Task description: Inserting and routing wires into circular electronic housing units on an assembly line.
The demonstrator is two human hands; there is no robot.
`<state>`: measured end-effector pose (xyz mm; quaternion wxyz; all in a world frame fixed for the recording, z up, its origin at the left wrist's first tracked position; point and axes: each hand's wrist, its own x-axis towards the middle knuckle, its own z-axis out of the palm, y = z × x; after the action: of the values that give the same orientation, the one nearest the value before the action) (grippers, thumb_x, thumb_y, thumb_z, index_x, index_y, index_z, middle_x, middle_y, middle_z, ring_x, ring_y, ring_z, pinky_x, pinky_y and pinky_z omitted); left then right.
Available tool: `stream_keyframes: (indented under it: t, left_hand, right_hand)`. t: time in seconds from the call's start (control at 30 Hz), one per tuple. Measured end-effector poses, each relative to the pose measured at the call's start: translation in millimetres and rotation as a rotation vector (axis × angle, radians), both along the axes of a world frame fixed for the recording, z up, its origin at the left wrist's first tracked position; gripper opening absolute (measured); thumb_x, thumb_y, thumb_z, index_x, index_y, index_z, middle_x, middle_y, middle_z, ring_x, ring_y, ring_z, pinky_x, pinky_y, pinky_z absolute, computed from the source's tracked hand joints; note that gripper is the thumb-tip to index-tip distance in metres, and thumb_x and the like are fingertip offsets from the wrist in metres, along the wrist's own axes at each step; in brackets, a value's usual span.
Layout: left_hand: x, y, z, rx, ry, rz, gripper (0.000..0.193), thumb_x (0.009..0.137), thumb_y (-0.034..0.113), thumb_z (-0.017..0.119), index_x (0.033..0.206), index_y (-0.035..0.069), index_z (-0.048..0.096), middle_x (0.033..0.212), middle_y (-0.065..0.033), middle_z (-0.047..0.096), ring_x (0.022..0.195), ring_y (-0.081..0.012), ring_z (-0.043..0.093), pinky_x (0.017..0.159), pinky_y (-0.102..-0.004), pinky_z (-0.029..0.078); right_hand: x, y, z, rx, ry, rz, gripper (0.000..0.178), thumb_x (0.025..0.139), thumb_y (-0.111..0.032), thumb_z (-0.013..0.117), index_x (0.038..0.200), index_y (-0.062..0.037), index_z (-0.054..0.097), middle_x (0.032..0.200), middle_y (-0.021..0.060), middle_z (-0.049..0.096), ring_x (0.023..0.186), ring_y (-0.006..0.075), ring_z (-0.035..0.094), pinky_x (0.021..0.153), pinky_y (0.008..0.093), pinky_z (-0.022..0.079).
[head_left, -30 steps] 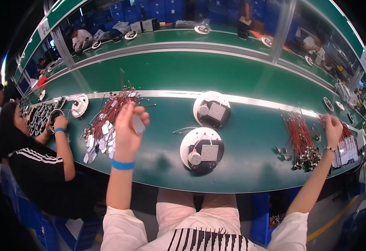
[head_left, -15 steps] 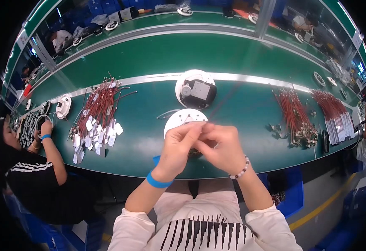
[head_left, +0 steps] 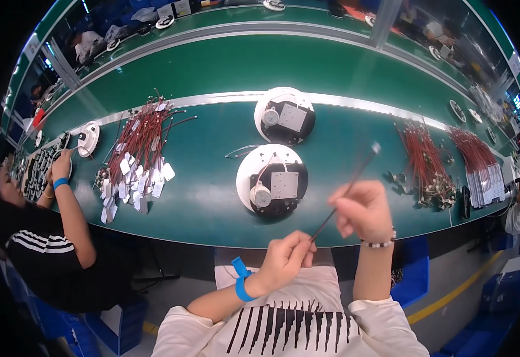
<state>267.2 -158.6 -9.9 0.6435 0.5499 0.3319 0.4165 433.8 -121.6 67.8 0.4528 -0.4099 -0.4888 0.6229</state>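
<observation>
My left hand is pinched on the lower end of a thin dark red wire lead, near the table's front edge. The lead slants up to the right and ends in a small pale connector. Loosely curled, my right hand has the lead passing through its fingers; some blur hides the exact grip. Beyond my hands lies a round white unit with a black part, a square silver plate and a small round motor. A similar white unit is just behind it.
Red wire leads with white tags lie heaped at left. Two more bundles of red leads are at right, beside a small black object. A co-worker sits at left. A blue bin stands below the table edge.
My hands, close together over the nearer unit before, have parted. The left came down toward me and the right moved right. The lead now shows stretched between and past them; the nearer unit is uncovered.
</observation>
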Motion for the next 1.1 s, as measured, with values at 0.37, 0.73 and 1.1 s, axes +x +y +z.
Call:
stream_keyframes:
  t: [0.37, 0.73, 1.1]
  left_hand:
    - [-48.0, 39.5, 47.8, 0.295, 0.330, -0.068, 0.041, 0.077, 0.005, 0.053, 0.115, -0.001, 0.041, 0.105, -0.0129, 0.051, 0.071, -0.0129, 0.058, 0.049, -0.0192, 0.047]
    - [-33.3, 139.2, 35.5, 0.879, 0.281, 0.071, 0.016, 0.077, 0.002, 0.053, 0.091, -0.001, 0.061, 0.088, -0.0123, 0.062, 0.090, -0.0222, 0.057, 0.084, -0.0346, 0.041]
    - [-34.0, 145.3, 35.7, 1.048, 0.335, 0.032, 0.028, 0.083, 0.012, 0.045, 0.107, 0.000, 0.054, 0.097, -0.0150, 0.060, 0.090, -0.0274, 0.057, 0.085, -0.0374, 0.040]
  right_hand:
    - [-1.9, 8.9, -20.7, 0.093, 0.397, -0.191, 0.021, 0.083, -0.012, 0.052, 0.096, 0.0039, 0.056, 0.063, 0.0060, 0.051, 0.045, 0.0102, 0.046, 0.042, 0.0245, 0.040]
    - [-26.2, 42.2, -36.9, 0.190, -0.264, -0.154, 0.015, 0.078, -0.008, 0.059, 0.086, 0.0049, 0.062, 0.066, 0.0030, 0.060, 0.059, 0.0039, 0.052, 0.052, 0.0187, 0.042]
    - [-25.2, 48.9, -26.5, 0.474, -0.515, -0.199, 0.011, 0.076, 0.000, 0.058, 0.085, 0.0027, 0.063, 0.072, 0.0041, 0.056, 0.059, 0.0063, 0.050, 0.050, 0.0197, 0.040]
